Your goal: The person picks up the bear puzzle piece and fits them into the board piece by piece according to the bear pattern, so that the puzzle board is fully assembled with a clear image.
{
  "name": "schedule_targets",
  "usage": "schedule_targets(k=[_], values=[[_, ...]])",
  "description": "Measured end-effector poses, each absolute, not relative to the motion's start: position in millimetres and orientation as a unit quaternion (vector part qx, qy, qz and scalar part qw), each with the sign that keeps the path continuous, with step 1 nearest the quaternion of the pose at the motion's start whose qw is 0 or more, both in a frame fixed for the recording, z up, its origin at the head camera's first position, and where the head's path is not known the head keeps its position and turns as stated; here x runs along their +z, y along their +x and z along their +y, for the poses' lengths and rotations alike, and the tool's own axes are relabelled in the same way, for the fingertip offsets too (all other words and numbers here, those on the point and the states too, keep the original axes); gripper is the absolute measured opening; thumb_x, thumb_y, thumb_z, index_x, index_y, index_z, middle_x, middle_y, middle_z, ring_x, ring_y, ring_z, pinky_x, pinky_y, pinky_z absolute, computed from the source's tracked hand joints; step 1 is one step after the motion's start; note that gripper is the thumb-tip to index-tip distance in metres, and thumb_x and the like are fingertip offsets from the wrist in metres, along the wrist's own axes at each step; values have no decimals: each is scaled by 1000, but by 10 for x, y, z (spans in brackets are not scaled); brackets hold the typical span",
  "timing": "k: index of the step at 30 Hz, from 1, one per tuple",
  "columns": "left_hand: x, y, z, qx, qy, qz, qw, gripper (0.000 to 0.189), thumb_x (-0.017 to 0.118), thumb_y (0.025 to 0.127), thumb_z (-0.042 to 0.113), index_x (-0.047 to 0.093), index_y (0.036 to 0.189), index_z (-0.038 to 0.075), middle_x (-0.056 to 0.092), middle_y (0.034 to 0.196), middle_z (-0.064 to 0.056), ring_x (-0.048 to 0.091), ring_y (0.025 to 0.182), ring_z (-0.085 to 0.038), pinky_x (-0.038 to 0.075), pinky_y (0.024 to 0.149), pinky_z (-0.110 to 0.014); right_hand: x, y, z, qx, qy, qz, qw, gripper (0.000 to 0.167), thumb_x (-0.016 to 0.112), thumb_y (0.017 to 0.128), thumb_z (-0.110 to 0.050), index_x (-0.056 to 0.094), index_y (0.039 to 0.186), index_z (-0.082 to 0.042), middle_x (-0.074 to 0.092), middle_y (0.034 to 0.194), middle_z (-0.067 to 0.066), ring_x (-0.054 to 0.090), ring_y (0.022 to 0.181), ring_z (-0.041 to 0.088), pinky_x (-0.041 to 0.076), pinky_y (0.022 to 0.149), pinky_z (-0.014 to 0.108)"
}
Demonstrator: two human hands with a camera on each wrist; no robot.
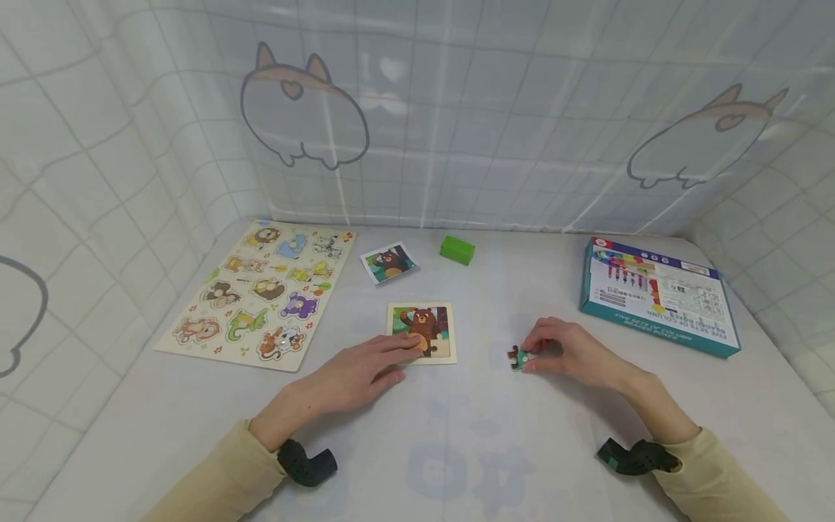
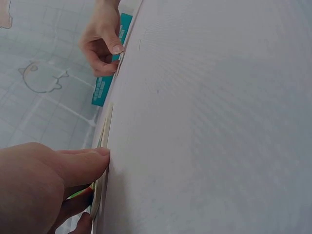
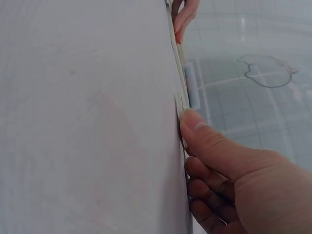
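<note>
A small wooden bear puzzle (image 1: 441, 312) in a pale square frame lies flat on the table, its lower right part showing bare backing. My left hand (image 1: 355, 373) rests on its left side, fingers extended over the bear picture. In the left wrist view, the left thumb (image 2: 92, 163) touches the edge of the board. To the right of the board, my right hand (image 1: 574, 351) pinches a green and brown jigsaw piece (image 1: 516, 358) between thumb and fingers, low at the tabletop. The right wrist view shows the right thumb (image 3: 209, 136) against the piece's thin edge.
Behind the puzzle lie a bear picture card (image 1: 388, 262) and a green block (image 1: 457, 250). An animal peg board (image 1: 215, 301) lies at the left, and a teal-sided box (image 1: 659, 293) at the right. A white gridded curtain (image 1: 430, 130) rises along the back.
</note>
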State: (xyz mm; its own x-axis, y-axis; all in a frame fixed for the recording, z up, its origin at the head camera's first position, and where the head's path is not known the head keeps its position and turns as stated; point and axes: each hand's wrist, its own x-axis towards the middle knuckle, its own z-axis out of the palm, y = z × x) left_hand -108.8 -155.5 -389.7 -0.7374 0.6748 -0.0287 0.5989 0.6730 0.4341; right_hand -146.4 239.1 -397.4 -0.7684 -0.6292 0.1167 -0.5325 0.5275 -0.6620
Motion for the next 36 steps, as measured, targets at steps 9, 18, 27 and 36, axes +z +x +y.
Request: schedule_targets(k=[9, 18, 27, 36], values=[[-3900, -1093, -1541, 202, 354, 908, 93, 47, 56, 103, 25, 49, 149, 18, 41, 159, 3, 38, 146, -24, 35, 119, -47, -3854, -1466, 2269, -363, -319, 875, 9, 19, 81, 85, -17, 71, 101, -14, 64, 93, -3, 60, 88, 17, 55, 79, 26], [-3906, -1089, -1536, 195, 355, 910, 94, 47, 55, 104, 27, 48, 150, 20, 40, 159, 4, 36, 147, -23, 31, 121, -46, -3790, -1573, 1717, -362, -314, 878, 11, 21, 81, 84, -19, 72, 100, -9, 66, 94, 0, 62, 90, 17, 57, 82, 40], [-3912, -1102, -1540, 198, 358, 908, 96, 48, 55, 104, 28, 48, 150, 19, 39, 159, 4, 36, 147, -22, 31, 121, -46, -3796, -1652, 1311, -356, -346, 868, 2, 20, 82, 83, -19, 72, 96, -7, 66, 92, 3, 62, 89, 16, 57, 82, 39], [-3903, -1105, -1548, 192, 358, 909, 93, 48, 56, 103, 27, 47, 151, 19, 39, 159, 3, 38, 146, -24, 32, 120, -48, -3849, -1625, 1224, -348, -349, 870, 12, 19, 82, 84, -19, 72, 95, -8, 65, 92, 0, 60, 91, 15, 55, 82, 34]])
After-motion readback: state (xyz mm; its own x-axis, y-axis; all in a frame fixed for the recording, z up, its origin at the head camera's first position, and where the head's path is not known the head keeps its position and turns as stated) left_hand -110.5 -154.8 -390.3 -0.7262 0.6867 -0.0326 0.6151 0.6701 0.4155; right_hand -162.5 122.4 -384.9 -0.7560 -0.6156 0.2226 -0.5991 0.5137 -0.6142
